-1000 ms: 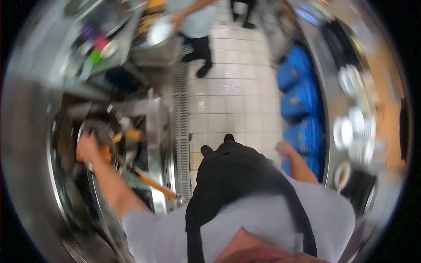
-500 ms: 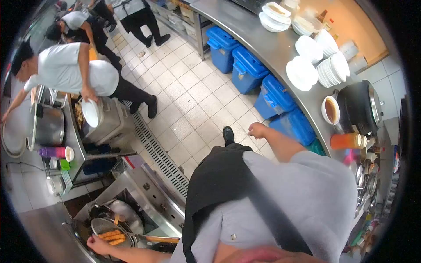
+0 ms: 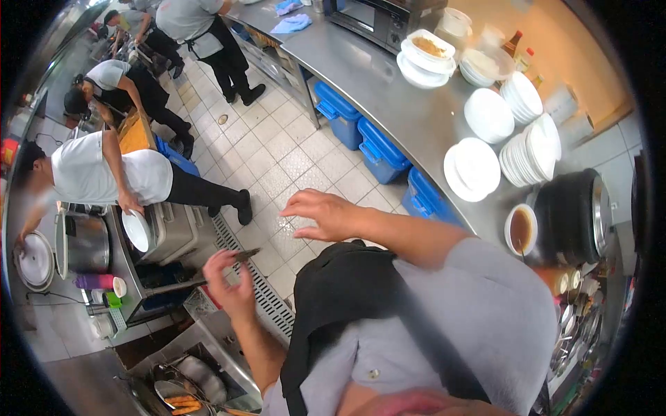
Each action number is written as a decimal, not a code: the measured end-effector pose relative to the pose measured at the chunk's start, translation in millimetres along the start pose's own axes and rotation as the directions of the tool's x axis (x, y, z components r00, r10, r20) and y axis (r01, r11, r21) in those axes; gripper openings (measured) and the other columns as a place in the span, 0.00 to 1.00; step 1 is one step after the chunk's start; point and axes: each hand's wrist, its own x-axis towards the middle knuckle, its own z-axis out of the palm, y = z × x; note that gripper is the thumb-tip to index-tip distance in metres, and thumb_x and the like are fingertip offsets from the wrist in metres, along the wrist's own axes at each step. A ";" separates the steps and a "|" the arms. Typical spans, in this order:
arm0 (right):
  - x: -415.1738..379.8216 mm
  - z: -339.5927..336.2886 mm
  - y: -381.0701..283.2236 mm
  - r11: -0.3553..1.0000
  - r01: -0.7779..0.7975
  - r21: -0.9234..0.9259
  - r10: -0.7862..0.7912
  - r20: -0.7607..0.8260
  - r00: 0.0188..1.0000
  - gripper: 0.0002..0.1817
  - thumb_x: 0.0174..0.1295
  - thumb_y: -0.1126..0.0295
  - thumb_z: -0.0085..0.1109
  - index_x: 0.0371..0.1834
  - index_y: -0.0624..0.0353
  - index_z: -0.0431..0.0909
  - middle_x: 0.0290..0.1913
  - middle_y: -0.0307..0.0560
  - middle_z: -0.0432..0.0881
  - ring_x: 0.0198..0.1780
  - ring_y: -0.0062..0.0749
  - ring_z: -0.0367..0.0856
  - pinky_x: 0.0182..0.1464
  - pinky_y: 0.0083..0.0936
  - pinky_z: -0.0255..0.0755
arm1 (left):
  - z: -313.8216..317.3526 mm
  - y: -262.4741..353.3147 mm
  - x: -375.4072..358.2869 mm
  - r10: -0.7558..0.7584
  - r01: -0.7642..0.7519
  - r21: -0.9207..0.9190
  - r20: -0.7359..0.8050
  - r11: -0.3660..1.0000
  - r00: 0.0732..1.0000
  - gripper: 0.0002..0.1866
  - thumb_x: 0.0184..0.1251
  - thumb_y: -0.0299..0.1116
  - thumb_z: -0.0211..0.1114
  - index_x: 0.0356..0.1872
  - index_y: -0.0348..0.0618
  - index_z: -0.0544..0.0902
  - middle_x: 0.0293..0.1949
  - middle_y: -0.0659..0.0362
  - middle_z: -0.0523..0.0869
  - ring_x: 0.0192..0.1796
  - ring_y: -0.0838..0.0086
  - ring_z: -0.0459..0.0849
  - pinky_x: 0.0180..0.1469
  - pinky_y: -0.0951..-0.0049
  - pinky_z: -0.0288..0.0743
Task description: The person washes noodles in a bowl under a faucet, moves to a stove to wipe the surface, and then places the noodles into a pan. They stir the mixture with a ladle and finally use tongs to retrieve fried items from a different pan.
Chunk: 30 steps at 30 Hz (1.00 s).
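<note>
Largest first: steel counter (image 3: 347,59), upper middle to right edge. Blue bins (image 3: 378,156) under it, centre right. Co-worker in white top (image 3: 114,170), left side, one hand on a white plate (image 3: 136,231). Black round cooker (image 3: 565,218), right edge. Stacked white plates (image 3: 531,156), upper right; bowl of brown sauce (image 3: 520,230) just beside the cooker. Orange-brown sticks (image 3: 184,404) in a pan, bottom left.

Right hand (image 3: 322,213), centre: fingers spread and loosely bent, nothing seen in them. Left hand (image 3: 234,288), left of centre, over the floor grate in view: fingertips pinching a small dark piece (image 3: 247,254); exact finger contact blurred. Piece sticks out past the fingertips, toward frame centre.

Handling, judged only: piece likely light, thin. Stiff or soft, can't tell; maybe greasy, so slippery; could be fragile if food. Best taken by an edge, thumb and forefinger, light pressure.

No readable brands, labels or writing on piece, bins, cooker or bottles; too small or blurred.
</note>
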 end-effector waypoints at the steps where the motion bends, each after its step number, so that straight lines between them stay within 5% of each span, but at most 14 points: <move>1: 10.5 -6.4 -0.1 1.000 0.027 0.006 -0.027 0.003 1.000 0.25 0.57 0.62 0.71 0.58 0.56 0.78 0.53 0.50 0.78 0.57 0.48 0.75 0.60 0.38 0.71 | 25.6 7.0 10.8 0.026 -0.024 -0.036 0.060 0.999 0.998 0.13 0.50 0.19 0.66 0.37 0.41 0.76 0.41 0.53 0.85 0.54 0.56 0.80 0.60 0.59 0.70; 6: 40.8 -18.9 46.7 0.999 0.002 0.046 0.000 -0.035 0.999 0.17 0.54 0.67 0.72 0.47 0.54 0.83 0.53 0.47 0.78 0.57 0.47 0.75 0.59 0.37 0.71 | 108.9 2.7 63.6 0.076 -0.045 -0.166 0.191 0.985 0.979 0.14 0.49 0.20 0.70 0.37 0.42 0.76 0.42 0.54 0.85 0.52 0.56 0.80 0.58 0.59 0.71; 13: 76.8 -53.5 166.5 0.928 -0.372 -0.017 0.361 -0.209 0.909 0.11 0.56 0.68 0.69 0.42 0.56 0.86 0.47 0.47 0.81 0.50 0.44 0.79 0.55 0.36 0.73 | 176.0 -77.6 153.4 -0.007 0.041 -0.166 0.198 0.985 0.980 0.09 0.52 0.24 0.72 0.34 0.41 0.81 0.40 0.55 0.86 0.48 0.60 0.81 0.54 0.63 0.72; 16: 76.4 -83.2 212.0 0.773 -0.631 0.068 0.609 -0.360 0.707 0.12 0.59 0.66 0.68 0.43 0.59 0.85 0.43 0.48 0.82 0.44 0.41 0.82 0.49 0.33 0.76 | 183.5 -119.0 190.4 -0.152 0.203 -0.154 0.287 0.967 0.946 0.06 0.54 0.25 0.72 0.30 0.41 0.83 0.35 0.55 0.86 0.42 0.63 0.82 0.49 0.66 0.73; 20: 58.9 -116.5 252.2 0.627 -0.772 0.103 0.683 -0.549 0.482 0.14 0.59 0.65 0.69 0.43 0.63 0.84 0.38 0.48 0.83 0.39 0.35 0.82 0.43 0.29 0.76 | 200.9 -161.2 238.2 -0.323 0.375 -0.048 0.412 0.926 0.852 0.08 0.56 0.31 0.74 0.31 0.37 0.85 0.32 0.57 0.87 0.39 0.68 0.82 0.47 0.71 0.72; 21: 51.9 -120.9 262.9 0.570 -0.805 0.164 0.728 -0.555 0.402 0.13 0.59 0.65 0.68 0.42 0.62 0.84 0.36 0.46 0.83 0.37 0.32 0.81 0.42 0.28 0.75 | 206.1 -175.8 250.0 -0.402 0.449 0.039 0.520 0.892 0.754 0.14 0.55 0.31 0.75 0.41 0.38 0.86 0.40 0.53 0.88 0.46 0.64 0.83 0.53 0.68 0.74; 24: 49.4 -126.3 285.5 0.409 -0.834 0.369 0.834 -0.523 0.177 0.12 0.61 0.64 0.67 0.40 0.62 0.84 0.32 0.41 0.82 0.33 0.25 0.78 0.37 0.25 0.74 | 238.8 -217.6 268.8 -0.204 0.227 0.024 0.537 0.974 0.819 0.24 0.54 0.32 0.76 0.54 0.40 0.83 0.51 0.48 0.86 0.55 0.59 0.82 0.60 0.64 0.72; 25: 59.3 -131.7 284.5 0.365 -0.813 0.453 0.865 -0.489 0.116 0.11 0.62 0.64 0.66 0.39 0.61 0.84 0.31 0.39 0.81 0.32 0.23 0.77 0.36 0.25 0.73 | 248.2 -228.1 276.0 -0.272 0.305 0.052 0.610 0.951 0.744 0.34 0.53 0.33 0.76 0.64 0.43 0.77 0.60 0.45 0.81 0.63 0.56 0.78 0.66 0.62 0.69; 26: 68.8 -136.5 287.8 0.316 -0.786 0.531 0.893 -0.446 0.057 0.11 0.62 0.64 0.66 0.39 0.61 0.84 0.30 0.37 0.81 0.30 0.21 0.75 0.35 0.24 0.72 | 258.8 -236.7 279.6 -0.273 0.269 0.099 0.601 0.958 0.751 0.31 0.53 0.33 0.76 0.62 0.42 0.79 0.57 0.46 0.82 0.60 0.56 0.80 0.64 0.62 0.70; 28: 91.2 -145.2 309.6 0.319 -0.784 0.532 0.898 -0.435 0.070 0.11 0.63 0.63 0.65 0.38 0.61 0.83 0.28 0.35 0.80 0.29 0.19 0.74 0.33 0.23 0.70 | 280.4 -253.2 285.3 -0.278 0.198 0.198 0.583 0.960 0.764 0.27 0.53 0.33 0.75 0.57 0.41 0.82 0.52 0.46 0.86 0.55 0.57 0.84 0.59 0.62 0.74; 30: 124.8 -158.5 341.1 0.352 -0.792 0.498 0.890 -0.441 0.118 0.11 0.63 0.63 0.65 0.37 0.61 0.83 0.27 0.34 0.79 0.28 0.18 0.72 0.32 0.22 0.69 | 299.8 -277.3 287.2 -0.478 0.450 0.218 0.627 0.866 0.615 0.21 0.53 0.33 0.74 0.50 0.41 0.85 0.44 0.47 0.88 0.46 0.56 0.86 0.51 0.60 0.77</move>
